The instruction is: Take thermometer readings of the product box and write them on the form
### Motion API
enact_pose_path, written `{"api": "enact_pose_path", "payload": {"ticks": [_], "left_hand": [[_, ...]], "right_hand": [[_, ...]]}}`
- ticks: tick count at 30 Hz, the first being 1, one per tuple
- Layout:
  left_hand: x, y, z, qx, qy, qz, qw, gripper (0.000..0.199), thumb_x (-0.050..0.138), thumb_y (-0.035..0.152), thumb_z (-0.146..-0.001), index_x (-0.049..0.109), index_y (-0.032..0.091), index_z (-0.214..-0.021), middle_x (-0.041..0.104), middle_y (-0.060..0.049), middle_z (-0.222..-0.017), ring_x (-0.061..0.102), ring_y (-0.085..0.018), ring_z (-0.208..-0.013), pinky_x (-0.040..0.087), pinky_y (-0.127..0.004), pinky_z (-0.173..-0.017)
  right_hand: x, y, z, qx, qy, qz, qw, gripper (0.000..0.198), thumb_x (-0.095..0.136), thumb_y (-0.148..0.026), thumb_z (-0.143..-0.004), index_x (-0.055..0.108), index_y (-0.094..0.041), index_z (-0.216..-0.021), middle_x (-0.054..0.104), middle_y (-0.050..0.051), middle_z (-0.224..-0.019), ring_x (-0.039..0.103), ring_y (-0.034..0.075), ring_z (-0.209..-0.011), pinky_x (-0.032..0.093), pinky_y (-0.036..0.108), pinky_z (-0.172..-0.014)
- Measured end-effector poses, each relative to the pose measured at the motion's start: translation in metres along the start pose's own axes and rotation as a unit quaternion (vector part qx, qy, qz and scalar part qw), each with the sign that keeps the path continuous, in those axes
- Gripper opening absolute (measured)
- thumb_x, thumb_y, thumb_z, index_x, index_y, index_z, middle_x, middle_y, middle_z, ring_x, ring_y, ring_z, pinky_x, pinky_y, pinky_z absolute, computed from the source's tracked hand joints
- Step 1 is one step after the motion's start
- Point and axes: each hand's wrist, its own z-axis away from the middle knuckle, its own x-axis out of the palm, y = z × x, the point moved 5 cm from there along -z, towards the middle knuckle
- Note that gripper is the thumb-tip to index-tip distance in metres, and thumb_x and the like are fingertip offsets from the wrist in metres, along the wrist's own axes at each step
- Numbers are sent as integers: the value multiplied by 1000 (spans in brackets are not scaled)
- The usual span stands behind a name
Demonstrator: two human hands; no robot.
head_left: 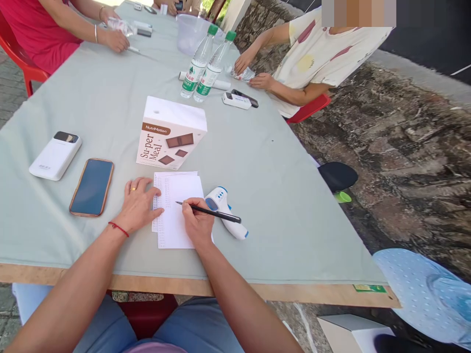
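A black pen [221, 214] is pinched in my right hand [198, 223], its tip over the upper middle of a white sheet of paper [180, 230]. Small rows of writing run down the sheet's left side, and other paper shows beneath it. My left hand [139, 206] lies with fingers apart, its fingertips on the left edge of the papers. Just right of the papers rests a white and blue infrared thermometer [235, 228], partly behind my right hand and the pen. Behind the papers stands a white and brown "Super Meal" box [171, 135].
Left of my hand lie a phone [91, 187] and a white power bank [56, 156]. Two water bottles [200, 68] stand past the box, near a plastic tub [189, 34]. People sit at the far left, far end and right [309, 54] of the cloth-covered table [279, 196].
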Motion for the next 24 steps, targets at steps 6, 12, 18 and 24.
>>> {"api": "enact_pose_path", "payload": {"ticks": [6, 12, 18, 24], "left_hand": [[1, 0, 0, 5, 2, -2, 1000, 31, 74, 30, -72, 64, 22, -101, 47, -14, -133, 35, -34, -130, 17, -57, -112], [2, -1, 0, 6, 0, -7, 1000, 32, 74, 32, -73, 64, 21, -101, 47, -14, -132, 36, -34, -130, 17, -56, -113], [1, -1, 0, 8, -1, -6, 1000, 32, 74, 31, -73, 64, 22, -102, 47, -14, -133, 35, -34, -131, 17, -56, -113], [0, -10, 0, -8, 21, 33, 999, 27, 72, 25, -72, 62, 21, -97, 50, -13, -129, 38, -33, -130, 23, -53, -112]], "right_hand": [[-4, -10, 1, -101, 0, 22, 995, 15, 53, -31, -85, 63, -21, -92, 64, 2, -85, 57, 16, -77, 47, 31, -72], [3, -3, 5, -61, -29, -1, 998, 5, 57, -25, -77, 59, -21, -77, 58, -3, -65, 51, 12, -58, 44, 27, -57], [-1, -10, 0, -185, -41, 76, 979, 17, 48, -22, -90, 63, -22, -99, 65, 2, -86, 60, 16, -77, 49, 30, -71], [-4, 4, -13, -283, -92, 327, 897, 39, 36, -14, -94, 57, -23, -126, 63, 10, -112, 53, 25, -102, 44, 39, -87]]}}
